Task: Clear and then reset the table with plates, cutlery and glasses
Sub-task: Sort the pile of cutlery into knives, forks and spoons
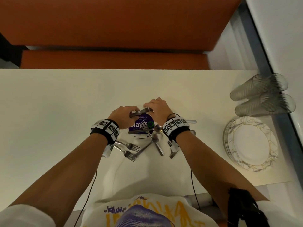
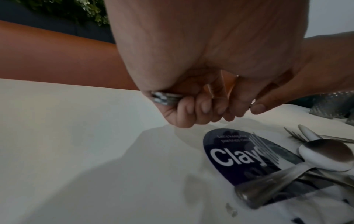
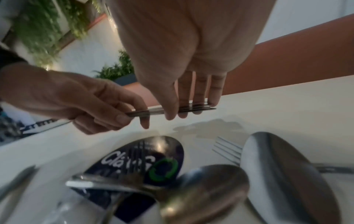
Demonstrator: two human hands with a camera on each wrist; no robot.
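A bundle of table knives (image 1: 141, 112) hangs level just above the white table (image 1: 57, 104), held by both hands. My left hand (image 1: 129, 114) grips the handle end with curled fingers (image 2: 191, 112), and the knife butts (image 2: 164, 98) poke out of the fist. My right hand (image 1: 154, 107) pinches the blade end (image 3: 193, 107) between thumb and straight fingers (image 3: 199, 91). Under the hands lie loose forks (image 1: 131, 150) and spoons (image 1: 157, 129) in a heap, partly over a round purple label (image 1: 142, 123).
A stack of white marbled plates (image 1: 252, 143) sits at the table's right edge. Several ribbed glasses (image 1: 262, 94) lie behind the plates, against the wall. An orange bench (image 1: 114, 59) runs along the far side. Cables hang from both wrists.
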